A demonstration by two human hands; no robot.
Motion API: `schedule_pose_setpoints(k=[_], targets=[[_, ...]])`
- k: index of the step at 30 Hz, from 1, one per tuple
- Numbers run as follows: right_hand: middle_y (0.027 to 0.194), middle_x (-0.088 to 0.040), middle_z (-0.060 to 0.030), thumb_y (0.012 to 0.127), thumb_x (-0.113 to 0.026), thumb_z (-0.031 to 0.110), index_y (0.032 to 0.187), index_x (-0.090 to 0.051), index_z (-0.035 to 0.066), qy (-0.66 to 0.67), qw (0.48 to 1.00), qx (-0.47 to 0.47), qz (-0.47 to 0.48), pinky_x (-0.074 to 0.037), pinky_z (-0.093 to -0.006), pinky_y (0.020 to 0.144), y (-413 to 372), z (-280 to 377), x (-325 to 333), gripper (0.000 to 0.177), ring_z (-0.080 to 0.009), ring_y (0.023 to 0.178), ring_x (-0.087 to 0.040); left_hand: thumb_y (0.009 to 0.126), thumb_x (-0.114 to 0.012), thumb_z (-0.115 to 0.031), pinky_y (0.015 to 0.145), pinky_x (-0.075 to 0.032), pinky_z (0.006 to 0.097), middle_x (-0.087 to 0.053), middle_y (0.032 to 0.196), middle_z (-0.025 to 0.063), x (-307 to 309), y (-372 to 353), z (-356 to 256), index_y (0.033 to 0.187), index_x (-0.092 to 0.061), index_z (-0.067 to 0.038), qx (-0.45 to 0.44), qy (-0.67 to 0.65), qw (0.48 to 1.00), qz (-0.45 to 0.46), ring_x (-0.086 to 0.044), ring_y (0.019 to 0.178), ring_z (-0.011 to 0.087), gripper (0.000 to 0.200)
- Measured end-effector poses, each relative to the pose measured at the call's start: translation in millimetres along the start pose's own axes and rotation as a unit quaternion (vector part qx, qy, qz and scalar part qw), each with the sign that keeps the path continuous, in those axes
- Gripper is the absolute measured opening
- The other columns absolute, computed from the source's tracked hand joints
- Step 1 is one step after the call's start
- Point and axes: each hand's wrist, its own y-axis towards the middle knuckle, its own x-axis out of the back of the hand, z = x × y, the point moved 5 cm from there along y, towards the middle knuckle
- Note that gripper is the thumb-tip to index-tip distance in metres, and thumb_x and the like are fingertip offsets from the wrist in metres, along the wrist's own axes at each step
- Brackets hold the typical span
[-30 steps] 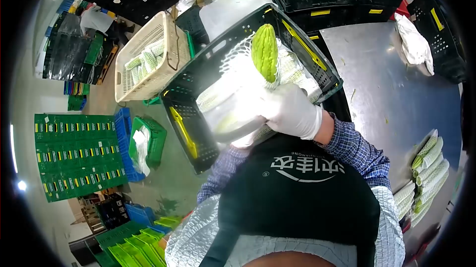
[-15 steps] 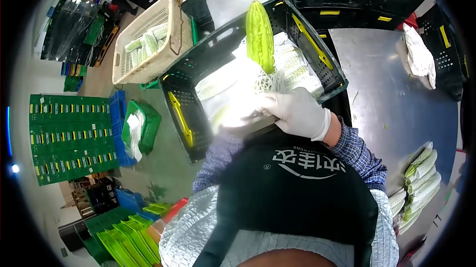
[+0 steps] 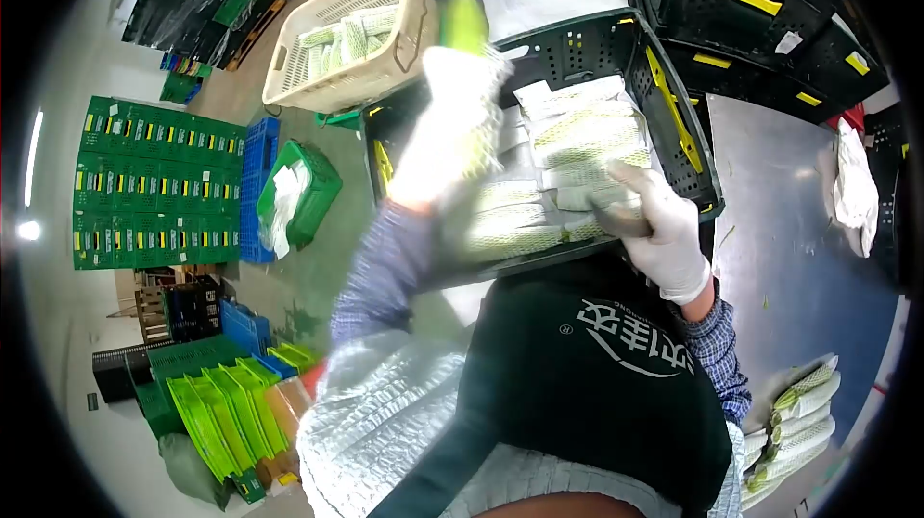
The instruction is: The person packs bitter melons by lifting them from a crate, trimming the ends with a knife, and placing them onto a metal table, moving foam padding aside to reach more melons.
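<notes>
My gloved left hand point(image 3: 433, 123), smeared by motion and glare, grips a bitter melon point(image 3: 465, 22) partly covered by a white foam net. The melon's bare green end points up, over the left side of a black crate point(image 3: 539, 37). In the crate lie several net-wrapped melons point(image 3: 587, 138) in rows, with white sheets among them. At the crate's near right side, my gloved right hand point(image 3: 664, 234) has its fingers curled round a greyish, blurred object point(image 3: 624, 221) that I cannot make out.
A cream basket point(image 3: 337, 27) with wrapped melons stands beyond the crate, on the left. At right, a metal table point(image 3: 799, 220) bears a white cloth point(image 3: 852, 186) and several wrapped melons point(image 3: 799, 422). Black crates point(image 3: 760, 37) are stacked behind. Green crates point(image 3: 159, 181) stand far left.
My left hand has lifted the bitter melon up and left, away from my right hand. The right hand has shifted right, exposing the wrapped melons in the crate. The whole view has also shifted.
</notes>
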Motion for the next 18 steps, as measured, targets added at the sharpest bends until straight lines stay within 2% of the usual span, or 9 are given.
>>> schedule_pose_setpoints(k=[1, 3, 4, 6, 8, 9, 11, 14, 18], targets=[[0.112, -0.070, -0.0189, 0.079, -0.070, -0.005, 0.124, -0.065, 0.003, -0.009, 1.000, -0.012, -0.009, -0.057, -0.0342, 0.085, -2.8, -5.8, 2.8, 0.045, -0.0319, 0.101, -0.071, 0.093, -0.065, -0.008, 0.080, -0.059, 0.0350, -0.064, 0.115, 0.0173, 32.2, 25.5, -19.6, 0.133, -0.052, 0.003, -0.019, -0.072, 0.997, 0.012, -0.068, 0.094, 0.0261, 0.044], [0.105, -0.069, -0.0162, 0.082, -0.066, -0.007, 0.121, -0.065, 0.002, -0.017, 0.999, -0.038, -0.009, -0.053, -0.0295, 0.076, -8.6, -17.6, 3.6, 0.041, -0.0267, 0.087, -0.068, 0.099, -0.058, -0.015, 0.092, -0.054, 0.0371, -0.063, 0.127, 0.0139, 69.3, 56.0, -95.3, 0.137, -0.052, 0.001, -0.172, 0.198, 0.962, -0.073, -0.064, 0.109, 0.0278, 0.042], [0.099, -0.067, -0.0143, 0.084, -0.064, -0.007, 0.121, -0.064, 0.002, -0.006, 0.998, -0.065, -0.001, -0.050, -0.0269, 0.073, -9.3, -19.4, 3.6, 0.038, -0.0217, 0.080, -0.064, 0.103, -0.054, -0.025, 0.104, -0.047, 0.0389, -0.061, 0.133, 0.0139, 93.9, 72.3, -136.8, 0.142, -0.047, 0.000, -0.263, 0.617, 0.739, -0.067, -0.058, 0.122, 0.0274, 0.048], [0.099, -0.068, -0.0129, 0.089, -0.060, -0.005, 0.121, -0.064, 0.000, 0.016, 0.992, -0.126, 0.022, -0.049, -0.0247, 0.076, -10.9, -22.9, 4.3, 0.032, -0.0148, 0.083, -0.064, 0.104, -0.053, -0.035, 0.110, -0.042, 0.0423, -0.045, 0.151, 0.0141, 87.2, 78.6, -156.0, 0.151, -0.034, -0.002, -0.193, 0.270, 0.937, -0.113, -0.051, 0.133, 0.0266, 0.061], [0.108, -0.071, -0.0126, 0.093, -0.058, -0.002, 0.122, -0.063, 0.000, 0.019, 0.988, -0.152, 0.002, -0.050, -0.0259, 0.084, -17.8, -41.0, 1.5, 0.030, -0.0157, 0.094, -0.067, 0.101, -0.060, -0.032, 0.104, -0.047, 0.0388, -0.057, 0.138, 0.0139, 124.3, 108.8, -170.5, 0.145, -0.043, -0.001, -0.279, 0.323, 0.889, -0.163, -0.057, 0.126, 0.0216, 0.057], [0.115, -0.072, -0.0121, 0.095, -0.058, 0.000, 0.123, -0.063, -0.002, 0.002, 0.982, -0.186, 0.013, -0.050, -0.0273, 0.090, -19.2, -44.2, 2.9, 0.028, -0.0171, 0.102, -0.068, 0.100, -0.062, -0.032, 0.103, -0.048, 0.0373, -0.061, 0.132, 0.0131, 122.2, 115.6, -158.8, 0.141, -0.047, -0.001, -0.312, 0.557, 0.763, -0.104, -0.059, 0.122, 0.0209, 0.053], [0.112, -0.073, -0.0127, 0.096, -0.059, 0.002, 0.125, -0.062, -0.003, -0.011, 0.979, -0.201, 0.010, -0.050, -0.0275, 0.091, -23.5, -54.7, 1.0, 0.029, -0.0170, 0.102, -0.068, 0.097, -0.066, -0.029, 0.100, -0.049, 0.0340, -0.066, 0.124, 0.0132, 118.9, 118.9, -104.0, 0.133, -0.056, 0.000, -0.225, 0.697, 0.681, 0.016, -0.063, 0.115, 0.0205, 0.048], [0.108, -0.072, -0.0128, 0.085, -0.064, -0.003, 0.124, -0.064, 0.002, -0.033, 0.979, -0.203, 0.002, -0.052, -0.0267, 0.078, -30.0, -65.8, -0.3, 0.039, -0.0184, 0.087, -0.069, 0.088, -0.073, -0.032, 0.097, -0.051, 0.0332, -0.069, 0.116, 0.0147, 159.2, 127.9, 41.8, 0.123, -0.066, -0.003, 0.058, 0.672, 0.738, 0.036, -0.066, 0.110, 0.0242, 0.046], [0.106, -0.072, -0.0141, 0.081, -0.067, -0.005, 0.122, -0.065, 0.004, -0.054, 0.971, -0.230, 0.016, -0.053, -0.0288, 0.078, -34.6, -73.7, 0.9, 0.042, -0.0231, 0.088, -0.071, 0.076, -0.078, -0.052, 0.095, -0.052, 0.0387, -0.071, 0.110, 0.0160, 213.4, 113.6, 120.5, 0.121, -0.068, -0.007, 0.043, 0.870, 0.490, -0.034, -0.068, 0.106, 0.0291, 0.064]])
